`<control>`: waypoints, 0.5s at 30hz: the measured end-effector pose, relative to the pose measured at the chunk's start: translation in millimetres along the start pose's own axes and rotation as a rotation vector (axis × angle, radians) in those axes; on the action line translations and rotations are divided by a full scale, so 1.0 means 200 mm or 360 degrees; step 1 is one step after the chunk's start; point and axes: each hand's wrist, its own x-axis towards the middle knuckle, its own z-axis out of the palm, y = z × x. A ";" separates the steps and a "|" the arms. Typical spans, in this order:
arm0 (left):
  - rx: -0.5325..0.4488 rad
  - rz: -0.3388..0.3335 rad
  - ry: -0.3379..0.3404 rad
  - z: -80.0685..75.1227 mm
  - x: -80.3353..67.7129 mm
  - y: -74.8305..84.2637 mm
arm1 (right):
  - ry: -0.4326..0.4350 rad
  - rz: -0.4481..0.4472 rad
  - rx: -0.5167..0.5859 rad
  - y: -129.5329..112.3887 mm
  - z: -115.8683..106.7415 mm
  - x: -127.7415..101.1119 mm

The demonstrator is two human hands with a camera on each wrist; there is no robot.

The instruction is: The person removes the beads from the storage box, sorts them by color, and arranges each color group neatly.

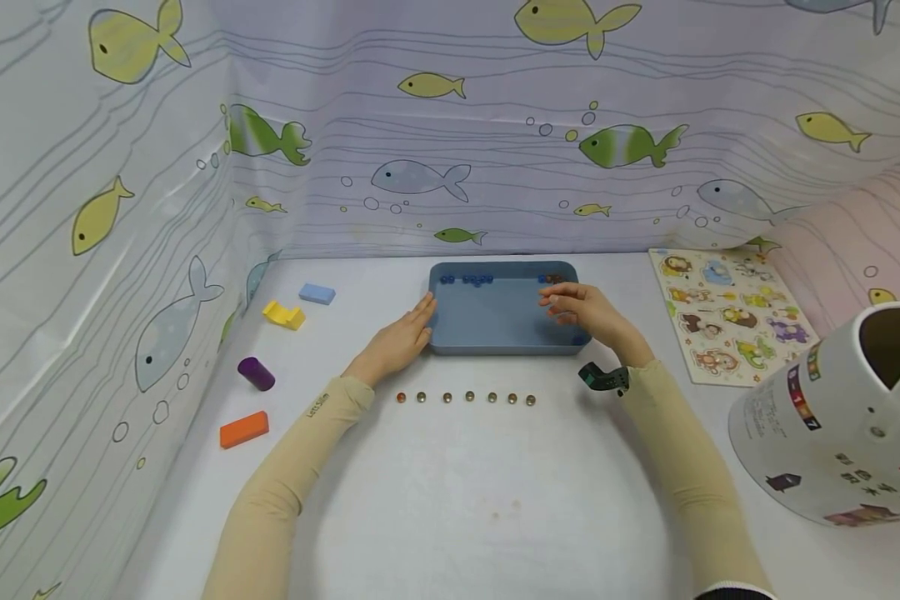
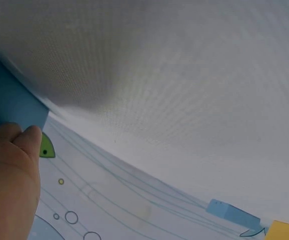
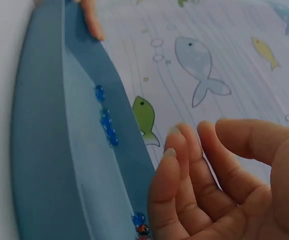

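Blue tray point(image 1: 495, 321) (rigid, probably light, beads point(image 1: 477, 279) loose): left hand point(image 1: 397, 340) flat against its side, right hand point(image 1: 587, 312) relaxed, holding nothing; grip side rims.

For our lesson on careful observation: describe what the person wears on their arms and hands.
Both arms wear long, snug beige sleeves reaching to the wrists; the left one has small dark lettering near the wrist. A black device is strapped on the right wrist. The left hand and right hand are bare, without gloves.
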 end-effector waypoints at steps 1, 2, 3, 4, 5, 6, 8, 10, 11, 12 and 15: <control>-0.0001 0.0001 -0.0001 0.00 0.00 0.00 | 0.0020 0.0006 0.0031 0.00 0.00 0.02; -0.0001 0.0003 -0.0001 0.00 0.00 0.00 | 0.0037 0.0011 0.0064 0.00 0.00 0.04; -0.0005 0.0006 -0.0004 0.00 0.00 0.00 | 0.0056 0.0015 0.0099 0.00 0.00 0.05; -0.0005 0.0008 -0.0005 0.00 0.00 0.00 | 0.0076 0.0020 0.0135 0.00 0.00 0.07; -0.0005 0.0009 -0.0006 0.00 0.00 0.00 | 0.0098 0.0027 0.0156 0.00 0.00 0.09; -0.0004 0.0010 -0.0006 0.00 0.00 0.00 | 0.0125 0.0037 0.0179 0.00 0.01 0.10; 0.0002 0.0012 -0.0004 0.00 0.00 0.00 | 0.0194 0.0061 0.0229 0.00 0.01 0.14; 0.0002 0.0018 0.0004 0.00 0.00 0.00 | 0.0275 0.0086 0.0275 0.00 0.02 0.17; -0.0003 0.0019 0.0006 0.00 0.00 0.00 | 0.0310 0.0093 0.0294 0.00 0.02 0.18; -0.0007 0.0019 0.0005 0.00 -0.01 0.00 | 0.0345 0.0103 0.0313 0.01 0.02 0.20; -0.0014 0.0018 0.0002 0.00 -0.01 -0.01 | 0.0419 0.0139 0.0342 0.01 0.03 0.23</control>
